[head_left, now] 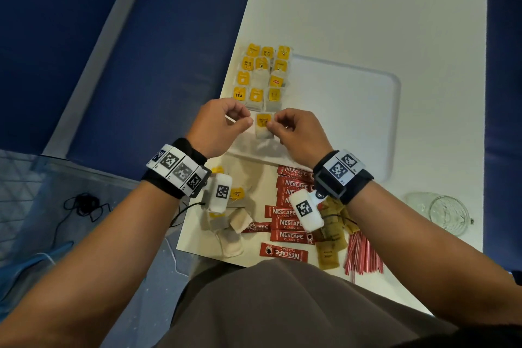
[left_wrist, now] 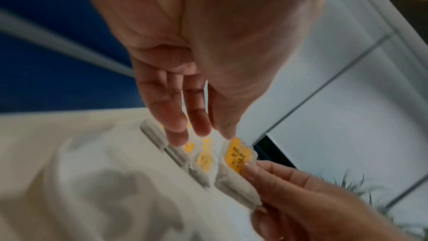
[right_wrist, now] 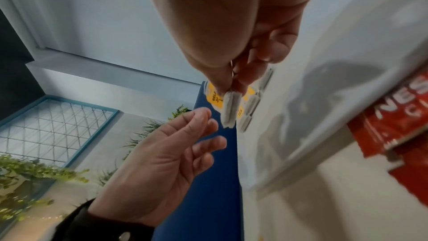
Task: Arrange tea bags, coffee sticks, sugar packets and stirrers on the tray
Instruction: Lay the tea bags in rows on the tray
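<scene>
Several tea bags [head_left: 261, 76] with yellow tags lie in neat rows on the left part of the white tray [head_left: 392, 121]. Just in front of those rows, my right hand [head_left: 273, 125] pinches one more tea bag [head_left: 265, 127] by its right edge, low over the tray. In the right wrist view the right hand [right_wrist: 228, 87] grips this tea bag [right_wrist: 229, 109] between thumb and fingers. My left hand [head_left: 243, 121] hovers close on the bag's left. The left wrist view shows the left hand [left_wrist: 201, 131] with relaxed fingers, holding nothing, its thumb tip near the yellow tag [left_wrist: 234, 155].
On the table in front of the tray lie loose tea bags [head_left: 234, 223], red coffee sticks [head_left: 291, 223], brown sugar packets [head_left: 330, 243] and a bundle of red stirrers [head_left: 364, 254]. A glass jar [head_left: 446, 212] stands at the right. The table's left edge drops to a blue floor.
</scene>
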A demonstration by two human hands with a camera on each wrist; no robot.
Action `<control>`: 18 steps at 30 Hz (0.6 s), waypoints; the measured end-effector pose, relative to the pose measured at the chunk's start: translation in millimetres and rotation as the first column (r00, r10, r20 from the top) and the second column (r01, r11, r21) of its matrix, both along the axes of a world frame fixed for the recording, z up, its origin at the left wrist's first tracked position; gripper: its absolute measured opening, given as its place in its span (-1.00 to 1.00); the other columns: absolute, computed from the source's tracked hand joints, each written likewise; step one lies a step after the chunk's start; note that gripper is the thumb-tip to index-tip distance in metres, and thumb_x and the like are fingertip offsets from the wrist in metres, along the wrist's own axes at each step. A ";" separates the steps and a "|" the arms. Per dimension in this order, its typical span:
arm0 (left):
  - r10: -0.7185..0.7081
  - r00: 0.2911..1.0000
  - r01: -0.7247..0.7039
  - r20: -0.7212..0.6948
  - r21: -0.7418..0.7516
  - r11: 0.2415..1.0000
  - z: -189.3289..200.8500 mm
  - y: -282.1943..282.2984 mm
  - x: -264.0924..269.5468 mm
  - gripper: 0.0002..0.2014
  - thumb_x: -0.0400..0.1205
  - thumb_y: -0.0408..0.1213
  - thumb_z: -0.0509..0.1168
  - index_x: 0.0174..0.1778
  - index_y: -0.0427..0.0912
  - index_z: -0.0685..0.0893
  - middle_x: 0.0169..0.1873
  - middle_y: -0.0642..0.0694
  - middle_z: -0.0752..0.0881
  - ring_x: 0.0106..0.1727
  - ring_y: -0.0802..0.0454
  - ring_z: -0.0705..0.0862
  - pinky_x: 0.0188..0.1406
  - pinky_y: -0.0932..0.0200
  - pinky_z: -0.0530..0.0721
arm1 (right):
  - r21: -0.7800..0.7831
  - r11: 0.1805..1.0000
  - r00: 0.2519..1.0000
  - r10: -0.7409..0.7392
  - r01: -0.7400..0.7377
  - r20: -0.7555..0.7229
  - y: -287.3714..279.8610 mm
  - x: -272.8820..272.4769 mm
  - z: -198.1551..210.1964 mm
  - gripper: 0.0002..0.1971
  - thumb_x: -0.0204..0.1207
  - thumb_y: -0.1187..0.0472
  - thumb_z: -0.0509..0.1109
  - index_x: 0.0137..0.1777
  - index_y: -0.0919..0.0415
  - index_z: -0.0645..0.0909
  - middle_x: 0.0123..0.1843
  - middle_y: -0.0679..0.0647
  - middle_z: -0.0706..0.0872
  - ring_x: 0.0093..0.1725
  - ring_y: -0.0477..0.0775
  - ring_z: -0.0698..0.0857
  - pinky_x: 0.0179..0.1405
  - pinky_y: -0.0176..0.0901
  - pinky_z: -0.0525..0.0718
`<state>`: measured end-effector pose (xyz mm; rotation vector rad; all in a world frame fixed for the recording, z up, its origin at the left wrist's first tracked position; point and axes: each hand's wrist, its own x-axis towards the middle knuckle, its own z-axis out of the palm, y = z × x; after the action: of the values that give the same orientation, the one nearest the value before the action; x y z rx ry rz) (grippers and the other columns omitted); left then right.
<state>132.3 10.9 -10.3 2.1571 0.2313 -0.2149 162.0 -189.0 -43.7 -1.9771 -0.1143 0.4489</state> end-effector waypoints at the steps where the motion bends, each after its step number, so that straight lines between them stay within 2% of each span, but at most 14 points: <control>1: -0.007 1.000 0.007 -0.001 0.078 0.997 -2.8 3.0 4.9 -0.89 0.60 -0.21 0.51 -0.03 -0.13 0.77 -0.21 0.01 0.80 -0.29 0.13 0.73 -0.19 0.18 0.69 | -0.031 0.999 1.000 -0.024 0.024 0.007 0.7 6.0 -2.8 -0.88 0.63 0.10 0.52 -0.13 0.07 0.77 -0.30 -0.16 0.76 -0.38 -0.32 0.62 -0.21 -0.29 0.56; 4: -0.045 0.998 0.055 -0.049 0.240 0.969 -11.2 8.5 18.2 -0.87 0.59 -0.15 0.52 -0.01 0.00 0.73 -0.16 0.08 0.74 -0.14 0.08 0.70 -0.08 0.13 0.65 | -0.100 0.990 0.995 -0.094 0.096 0.018 2.9 20.9 -13.0 -0.91 0.62 0.06 0.51 -0.07 0.04 0.76 -0.24 -0.12 0.78 -0.30 -0.19 0.69 -0.18 -0.16 0.71; 7: -0.104 0.992 0.122 -0.071 0.320 0.940 -20.2 5.0 29.2 -0.81 0.59 -0.19 0.53 0.08 -0.02 0.72 -0.09 0.03 0.69 -0.11 0.03 0.65 -0.09 0.16 0.56 | -0.164 0.978 0.992 -0.121 0.125 0.040 4.9 30.5 -19.8 -0.89 0.62 0.05 0.50 -0.01 0.06 0.77 -0.23 -0.06 0.79 -0.23 -0.06 0.74 -0.11 -0.07 0.75; 11: -0.134 0.987 0.159 -0.094 0.349 0.923 -30.8 -2.3 44.1 -0.81 0.60 -0.24 0.51 0.09 -0.08 0.72 -0.13 0.01 0.64 -0.09 -0.03 0.64 -0.05 0.08 0.62 | -0.220 0.964 0.988 -0.139 0.151 0.067 8.9 35.5 -25.9 -0.91 0.59 0.02 0.49 -0.05 -0.01 0.77 -0.25 -0.06 0.78 -0.22 0.00 0.76 -0.13 -0.05 0.76; 16: -0.127 0.989 0.145 -0.070 0.369 0.918 -36.2 -5.2 58.5 -0.90 0.62 -0.23 0.46 0.03 -0.09 0.74 -0.13 -0.04 0.68 -0.07 -0.08 0.67 -0.05 0.05 0.65 | -0.315 0.941 0.992 -0.101 0.121 0.080 14.6 41.9 -25.9 -0.86 0.62 0.01 0.45 0.02 0.00 0.79 -0.08 -0.02 0.82 -0.04 0.08 0.78 -0.03 0.00 0.76; 18: -0.110 0.991 0.129 -0.071 0.352 0.927 -37.0 -5.3 63.4 -0.92 0.63 -0.21 0.45 -0.02 -0.09 0.75 -0.19 -0.02 0.68 -0.11 -0.07 0.69 -0.06 0.05 0.68 | -0.325 0.938 0.992 -0.099 0.120 0.081 16.0 44.8 -25.4 -0.85 0.62 0.00 0.44 0.03 0.01 0.79 -0.11 -0.03 0.81 -0.06 0.09 0.77 -0.05 0.00 0.76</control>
<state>195.7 5.5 -47.3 2.5324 0.1771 -0.3176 206.8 -173.0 -69.0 -2.3152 0.0344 0.3486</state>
